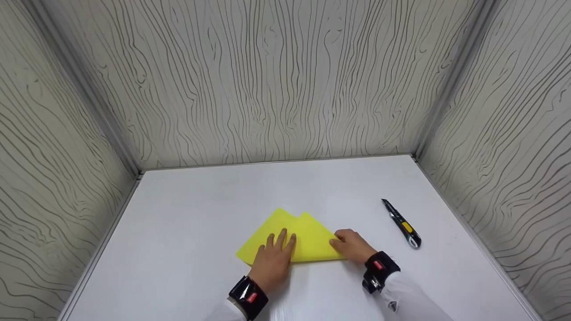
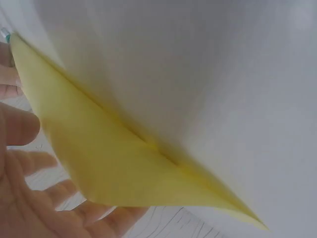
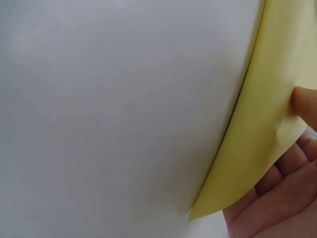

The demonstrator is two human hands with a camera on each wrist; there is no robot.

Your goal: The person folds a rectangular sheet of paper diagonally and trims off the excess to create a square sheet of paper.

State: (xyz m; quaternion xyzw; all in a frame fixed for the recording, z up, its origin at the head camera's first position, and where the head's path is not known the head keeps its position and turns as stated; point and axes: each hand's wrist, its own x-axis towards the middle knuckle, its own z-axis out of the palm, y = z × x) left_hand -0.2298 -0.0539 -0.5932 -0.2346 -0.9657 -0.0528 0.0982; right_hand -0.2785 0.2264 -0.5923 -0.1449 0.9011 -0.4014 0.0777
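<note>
A sheet of yellow paper (image 1: 312,240), folded over with two peaks at its far side, lies on the white table in the head view. My left hand (image 1: 272,264) rests on its left half, fingers spread and fairly straight. At the right corner, my right hand (image 1: 354,247) pinches the paper between thumb and fingers. The left wrist view shows the folded near edge of the paper (image 2: 114,153) slightly raised, beside the spread left fingers. In the right wrist view the thumb presses on top of the paper (image 3: 252,129) and the fingers lie beneath it.
A black utility knife (image 1: 403,225) with a yellow slider lies to the right of the paper, its tip pointing away. The white table (image 1: 187,214) is bounded by wood-grain panels (image 1: 276,80) at the back and both sides.
</note>
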